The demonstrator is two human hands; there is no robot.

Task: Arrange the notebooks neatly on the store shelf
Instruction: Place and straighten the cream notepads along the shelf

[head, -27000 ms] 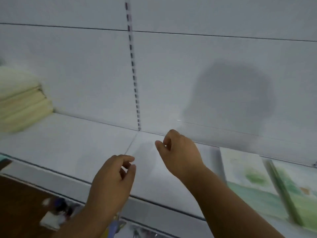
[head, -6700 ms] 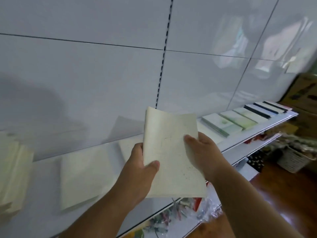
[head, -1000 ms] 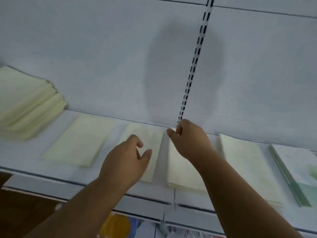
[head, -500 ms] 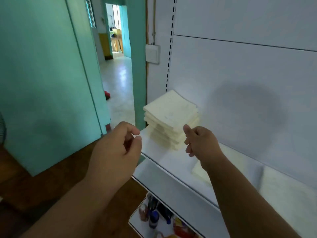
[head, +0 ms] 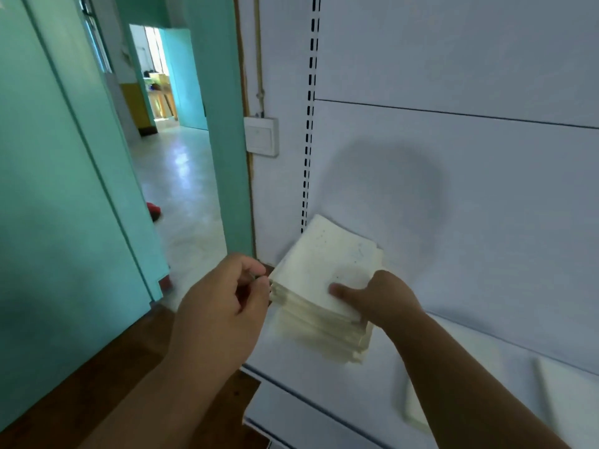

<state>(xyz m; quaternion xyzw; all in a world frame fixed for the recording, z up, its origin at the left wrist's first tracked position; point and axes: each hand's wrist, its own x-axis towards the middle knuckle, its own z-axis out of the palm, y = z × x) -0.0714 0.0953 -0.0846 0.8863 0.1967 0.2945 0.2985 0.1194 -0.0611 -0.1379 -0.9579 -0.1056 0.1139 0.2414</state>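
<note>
Stack of cream notebooks (head: 324, 296) sits at the left end of the white shelf (head: 324, 384), against the back panel. Right hand (head: 385, 301) grips the top notebook (head: 327, 264) at its near right corner, thumb on the cover. Left hand (head: 223, 306) just beside the stack's left edge, fingers curled, holding nothing visible. 1 more notebook (head: 413, 406) lies flat farther right.

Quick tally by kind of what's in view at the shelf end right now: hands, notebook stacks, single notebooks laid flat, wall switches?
Hands: 2, left hand and right hand
Notebook stacks: 1, cream stack; how many notebooks it holds is too blurred to tell
Single notebooks lying flat: 1, flat notebook partly hidden by the right arm
Wall switches: 1, switch
Total: 5
</note>
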